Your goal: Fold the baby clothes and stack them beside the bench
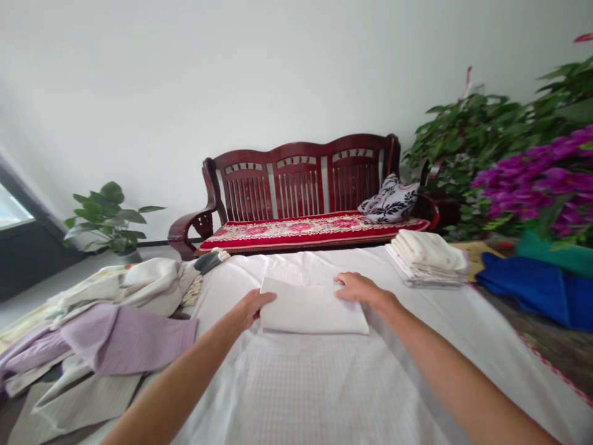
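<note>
A folded white cloth (pixel 308 312) is laid as a neat rectangle at the middle of the white-draped desk (pixel 463 346); its left edge is pinched in the grip of the left hand (pixel 256 307), thumb on top; its upper right corner is touched by the right hand (pixel 359 288), though whether that grip is closed on the fabric cannot be told. The folding of this piece is judged nearly or fully done; to the right, a stack of folded cloths (pixel 428 262) is seen, judged finished; to the left, a loose heap of cloths (pixel 152 284), with a mauve cloth (pixel 127 337) among them, is left unfolded, so much work is judged to remain. Behind the desk, a wooden sofa (pixel 299 188) is seen, with a patterned cushion (pixel 391 201) set at its right end.
</note>
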The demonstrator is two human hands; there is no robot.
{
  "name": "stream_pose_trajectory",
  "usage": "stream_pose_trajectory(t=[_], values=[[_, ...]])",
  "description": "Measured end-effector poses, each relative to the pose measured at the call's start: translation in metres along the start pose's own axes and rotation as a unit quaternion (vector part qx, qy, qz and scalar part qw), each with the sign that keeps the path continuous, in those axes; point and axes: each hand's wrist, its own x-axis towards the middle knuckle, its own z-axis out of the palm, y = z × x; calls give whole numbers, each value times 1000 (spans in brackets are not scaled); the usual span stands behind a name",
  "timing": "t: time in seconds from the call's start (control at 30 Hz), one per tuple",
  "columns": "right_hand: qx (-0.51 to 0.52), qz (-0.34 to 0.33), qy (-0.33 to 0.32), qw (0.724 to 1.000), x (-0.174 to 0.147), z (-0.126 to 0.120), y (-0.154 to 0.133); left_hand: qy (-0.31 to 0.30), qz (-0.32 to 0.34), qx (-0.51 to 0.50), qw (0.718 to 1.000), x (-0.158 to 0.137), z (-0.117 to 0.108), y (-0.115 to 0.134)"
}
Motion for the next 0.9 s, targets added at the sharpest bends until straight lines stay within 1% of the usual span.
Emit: stream_pose_trajectory(t=[0.07,0.17,0.2,0.27,0.33,0.37,0.4,0.47,0.5,0.53,0.57,0.6,0.67,0.7,0.73,0.8,0.83,0.9], values=[[9,-13,-36,999,9,-6,8,-31,39,-25,998,-5,3,5],[61,-54,-86,993,13,-7,19,-97,100,-43,989,-16,3,11],[85,-65,-97,989,12,-8,22,-110,119,-34,986,-20,2,14],[136,-78,-103,982,8,-11,25,-116,158,2,981,-25,-2,19],[171,-88,-73,979,0,-18,23,-107,207,48,971,-28,-7,27],[180,-98,-36,978,-5,-23,20,-100,234,71,965,-27,-10,31],[179,-110,17,978,-11,-28,16,-88,264,94,956,-26,-13,36],[134,-142,142,970,-24,-37,8,-46,335,160,927,-21,-22,42],[96,-166,196,962,-31,-40,4,-21,371,207,905,-17,-27,43],[51,-196,233,951,-37,-39,1,0,404,260,877,-13,-32,41],[4,-232,252,940,-44,-36,-2,11,431,316,845,-10,-37,37],[-39,-269,254,928,-51,-31,-3,10,453,369,811,-6,-42,31],[-99,-325,229,912,-63,-14,-2,-14,483,448,752,-1,-50,13],[-117,-342,209,909,-69,-4,-1,-28,492,475,730,1,-53,3],[-128,-352,187,908,-75,5,1,-39,497,493,713,1,-56,-6],[-129,-355,142,915,-86,19,4,-48,498,513,698,0,-60,-20],[-116,-350,123,921,-92,22,5,-46,495,517,697,-2,-61,-24],[-70,-330,104,936,-101,24,7,-21,484,515,707,-8,-61,-28]])
